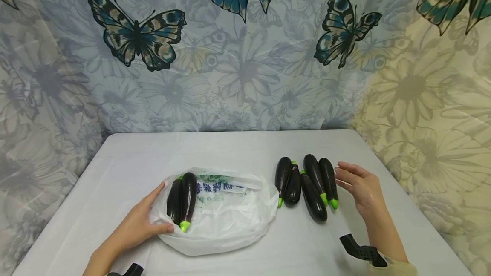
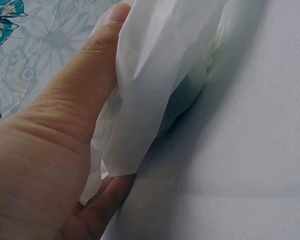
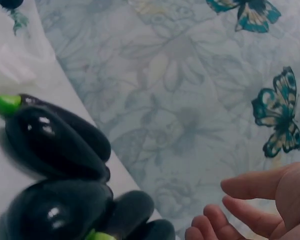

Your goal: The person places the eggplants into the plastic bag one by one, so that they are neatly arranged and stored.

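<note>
A white plastic bag (image 1: 230,229) lies spread on the table with its mouth open, green and blue print inside it. Two dark eggplants (image 1: 189,199) with green stem ends lie side by side at the bag's left. My left hand (image 1: 134,220) holds the left rim of the bag; in the left wrist view the thumb (image 2: 97,60) lies along one side of the plastic and other fingers show below it. Several more eggplants (image 1: 314,197) lie in a group right of the bag. Beside the rightmost one is my right hand (image 1: 360,184), fingers relaxed, holding nothing.
The table (image 1: 230,148) has a white cover. Behind it hangs a floral cloth (image 1: 245,71) printed with butterflies. A black strap piece (image 1: 362,250) sits at the right wrist, over the end of a pale sleeve (image 1: 395,266).
</note>
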`<state>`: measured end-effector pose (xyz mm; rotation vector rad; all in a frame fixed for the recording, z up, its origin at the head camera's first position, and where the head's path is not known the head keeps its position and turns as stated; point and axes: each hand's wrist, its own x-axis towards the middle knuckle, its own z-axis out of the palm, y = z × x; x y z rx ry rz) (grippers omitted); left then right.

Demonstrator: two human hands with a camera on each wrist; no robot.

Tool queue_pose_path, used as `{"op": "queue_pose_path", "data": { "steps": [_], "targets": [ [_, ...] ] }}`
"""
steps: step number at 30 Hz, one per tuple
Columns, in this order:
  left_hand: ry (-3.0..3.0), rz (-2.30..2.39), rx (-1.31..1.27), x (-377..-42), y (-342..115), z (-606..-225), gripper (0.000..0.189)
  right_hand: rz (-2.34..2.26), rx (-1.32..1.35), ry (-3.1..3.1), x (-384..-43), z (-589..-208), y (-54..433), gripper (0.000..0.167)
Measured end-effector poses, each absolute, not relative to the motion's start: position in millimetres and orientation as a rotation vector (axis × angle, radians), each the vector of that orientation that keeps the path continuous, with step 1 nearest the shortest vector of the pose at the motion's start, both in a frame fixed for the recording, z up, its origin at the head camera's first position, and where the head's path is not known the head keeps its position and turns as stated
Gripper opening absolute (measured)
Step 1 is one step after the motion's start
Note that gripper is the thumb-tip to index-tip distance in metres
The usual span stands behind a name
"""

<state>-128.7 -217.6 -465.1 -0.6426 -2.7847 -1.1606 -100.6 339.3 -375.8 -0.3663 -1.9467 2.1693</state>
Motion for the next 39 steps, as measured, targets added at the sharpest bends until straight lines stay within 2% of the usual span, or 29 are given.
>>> {"op": "queue_pose_path", "data": {
  "steps": [10, 17, 26, 33, 39],
  "targets": [
    [-2.784, -1.171, -0.644, -124.7, -219.0, -464.3, 0.117, 2.065, -0.383, -2.11, -107.8, -384.3, 363.9, 0.013],
    [-2.777, -1.173, -0.649, -123.9, -219.4, -464.9, 0.117, 1.962, -0.369, -2.338, -110.7, -389.5, 378.6, 0.025],
    [-2.769, -1.184, -0.655, -125.3, -219.5, -463.8, 0.116, 2.045, -0.323, -2.363, -113.0, -397.4, 383.3, 0.027],
    [-2.778, -1.183, -0.65, -128.1, -216.9, -463.4, 0.116, 2.017, -0.334, -2.428, -116.7, -399.0, 385.0, 0.043],
    [-2.773, -1.192, -0.649, -128.5, -217.4, -463.0, 0.116, 2.017, -0.289, -2.456, -119.6, -401.1, 386.1, 0.04]
  ]
}}
